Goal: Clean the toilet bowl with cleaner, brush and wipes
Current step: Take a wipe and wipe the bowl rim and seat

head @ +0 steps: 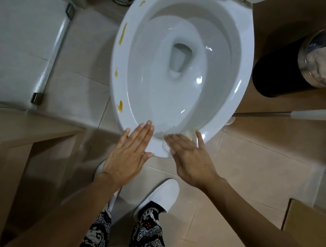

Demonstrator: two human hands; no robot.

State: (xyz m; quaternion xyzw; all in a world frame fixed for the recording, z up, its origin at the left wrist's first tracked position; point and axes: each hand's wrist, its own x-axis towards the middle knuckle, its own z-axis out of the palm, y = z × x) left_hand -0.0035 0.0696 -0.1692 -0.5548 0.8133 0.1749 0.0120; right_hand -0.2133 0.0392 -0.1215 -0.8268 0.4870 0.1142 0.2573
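Note:
A white toilet bowl (244,57) fills the upper middle of the head view, seat up. Several yellow-brown stains dot its left rim, such as a long stain (122,35) and a lower stain (120,105). My left hand (129,152) lies flat with straight fingers on the near front rim. My right hand (190,157) presses a white wipe (166,147) flat onto the front rim, fingers straight, beside a yellowish smear (191,134). A toilet brush handle (313,114), white-tipped, sticks out to the right of the bowl.
A black waste bin (281,76) lined with plastic and full of paper stands right of the bowl. A glass shower door (50,55) runs along the left. A beige ledge (25,128) is at lower left, a cardboard box (309,225) at lower right. My white shoes (162,194) stand on the tiled floor.

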